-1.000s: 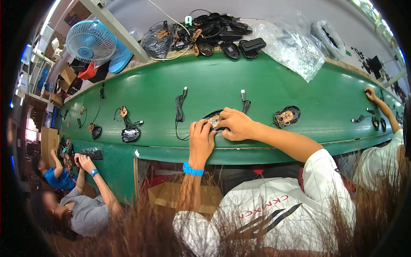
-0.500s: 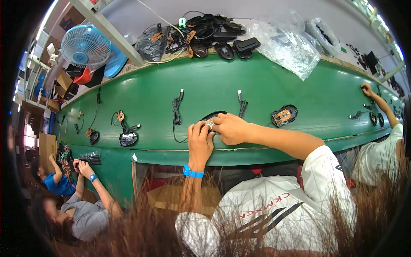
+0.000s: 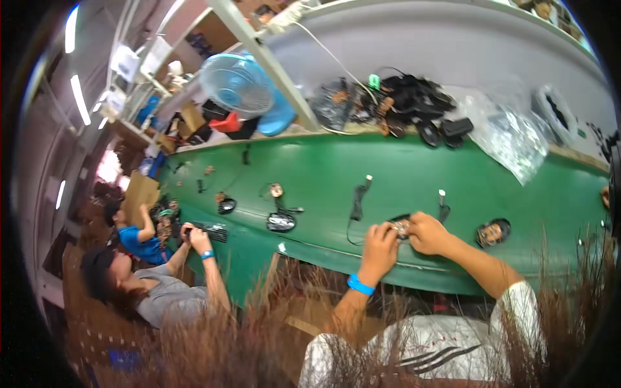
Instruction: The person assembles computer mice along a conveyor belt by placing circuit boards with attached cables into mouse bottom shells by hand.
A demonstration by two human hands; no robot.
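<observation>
An opened computer mouse (image 3: 401, 226), a black shell with a circuit board inside, sits at the near part of the green work surface (image 3: 414, 165). My left hand (image 3: 380, 247), with a blue band on its wrist, grips its left side with curled fingers. From the right, my right hand (image 3: 427, 233) presses its bent fingers onto the board; the fingertips are partly hidden. A bundled black cable (image 3: 358, 204) lies beyond my left hand, its loose end running toward the mouse. Another bundled cable (image 3: 444, 210) is beyond my right hand. To the right rests another open mouse half (image 3: 493, 233) with a board.
More mouse parts (image 3: 281, 222) lie along the surface to the left. At the back are a pile of black shells (image 3: 420, 97), a clear plastic bag (image 3: 514, 142) and a blue fan (image 3: 236, 84) beside a metal post (image 3: 265, 61). Two co-workers (image 3: 162, 291) sit at the left.
The whole view has swung left, so everything appears farther right and more co-worker area shows. Both my hands stay on the mouse, the fingers only slightly shifted.
</observation>
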